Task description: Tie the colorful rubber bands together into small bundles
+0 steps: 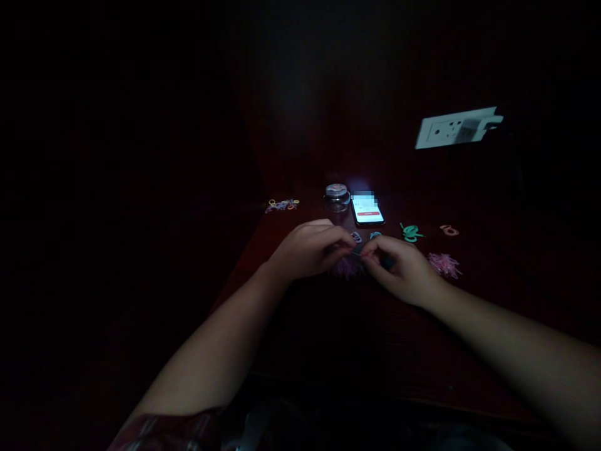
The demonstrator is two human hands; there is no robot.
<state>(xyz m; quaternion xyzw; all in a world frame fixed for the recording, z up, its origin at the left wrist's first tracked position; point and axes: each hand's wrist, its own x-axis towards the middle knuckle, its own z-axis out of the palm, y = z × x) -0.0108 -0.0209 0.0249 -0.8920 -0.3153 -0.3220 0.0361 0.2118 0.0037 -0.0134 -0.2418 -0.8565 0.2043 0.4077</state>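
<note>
Both my hands meet over a dark red table (394,351), fingertips pinched close together. Between them runs a thin pale band (357,254), its exact kind too small to make out. My left hand (312,247) is closed on one end and my right hand (404,266) on the other. Beneath the fingers shows a pile of purple strands (346,268), partly hidden. Just beyond lie a small lilac loop bundle (357,237) and a light blue one (375,235). Right of my right hand is a heap of pink strands (444,265).
Green loops (411,232) and orange loops (449,230) lie at the right. A lit phone (367,210) rests beside a clear lidded jar (337,197). Mixed coloured bands (282,205) lie far left. A wall socket (455,128) holds a plug. Surroundings are very dark.
</note>
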